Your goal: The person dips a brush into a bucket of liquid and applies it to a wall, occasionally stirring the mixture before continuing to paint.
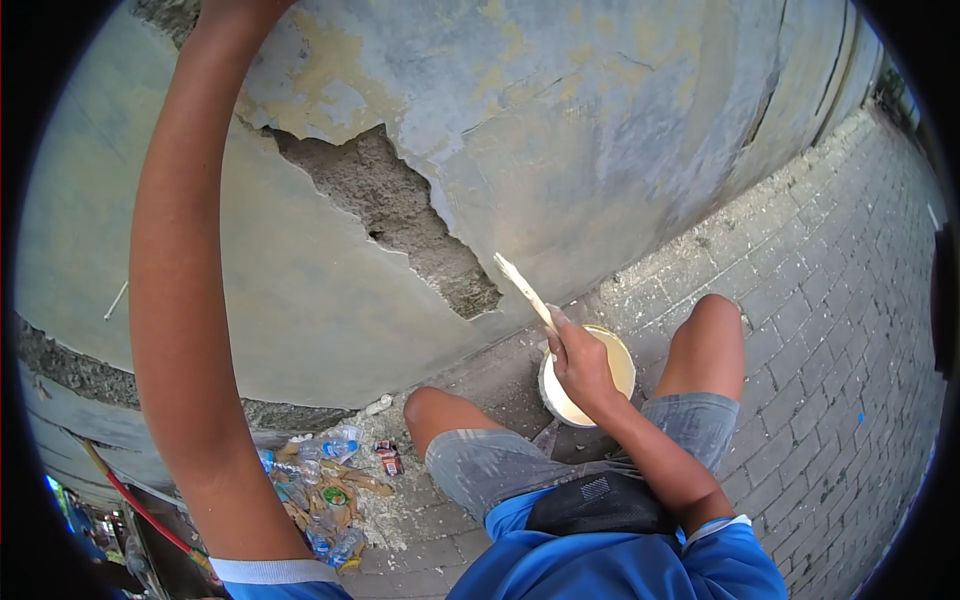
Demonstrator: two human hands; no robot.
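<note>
My right hand (580,365) is closed round the handle of a paintbrush (525,285). The brush's pale, paint-coated tip points up and left, close to the wall (600,180); I cannot tell whether it touches. Just below that hand stands a white bucket (631,372) of cream-coloured paint, partly covered by the hand and forearm. My left arm reaches up along the wall, and only the base of my left hand (245,6) shows at the top edge. Its fingers are out of the picture. Between the two arms, a jagged patch of bare rough masonry (390,205) breaks the wall's surface.
Plastic bottles (340,445) and other litter lie at the wall's foot, beside a crushed red pack (389,457). Brick paving (800,400) runs along the right. My knees (708,345) flank the bucket. A red hose or pole (150,512) is at lower left.
</note>
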